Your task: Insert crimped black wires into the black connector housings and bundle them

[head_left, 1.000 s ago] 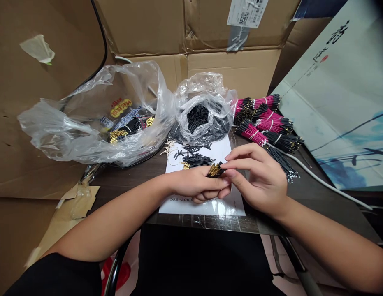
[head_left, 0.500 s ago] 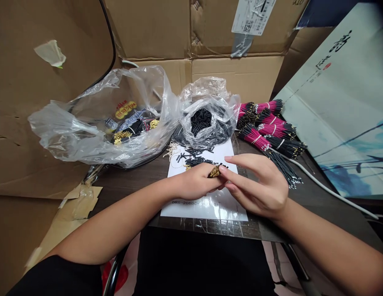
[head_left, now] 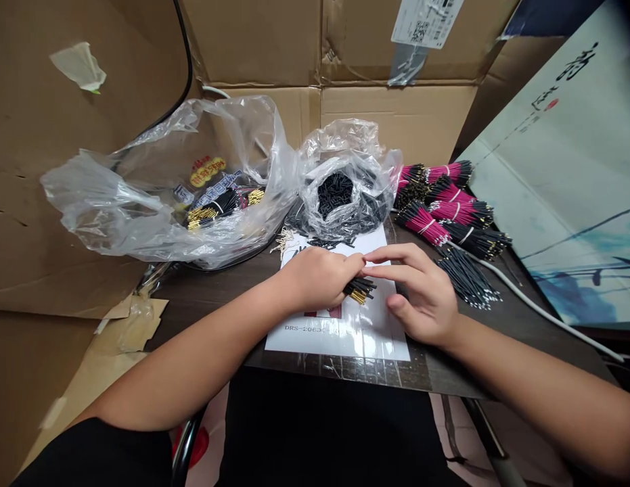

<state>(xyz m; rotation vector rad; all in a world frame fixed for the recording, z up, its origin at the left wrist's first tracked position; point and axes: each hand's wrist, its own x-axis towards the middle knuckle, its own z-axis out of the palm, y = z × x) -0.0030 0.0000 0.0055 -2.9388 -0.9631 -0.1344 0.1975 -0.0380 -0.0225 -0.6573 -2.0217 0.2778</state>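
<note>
My left hand (head_left: 317,281) is closed around a bunch of black wires (head_left: 359,291) with gold terminals, whose ends poke out on its right side. Palm inward, my right hand (head_left: 423,291) has its fingers stretched out and the thumb apart, and I see nothing held in it. Its index and middle fingertips reach my left thumb and seem to touch it. Under both hands lies a printed white sheet (head_left: 294,341). Short black sleeves (head_left: 335,242) lie loose behind my left hand, partly hidden by it.
A clear bag (head_left: 340,216) full of black sleeves stands at the back. Left of it, a larger plastic bag (head_left: 157,237) holds tied wire bundles. Pink and black wire bundles (head_left: 454,211) are piled at right, beside loose black wires (head_left: 467,277) and a white cable (head_left: 543,304). Cardboard (head_left: 396,115) walls the back.
My left hand has turned over, so the wire ends now point down and right. My right thumb has come away from the bunch, and its fingers have spread.
</note>
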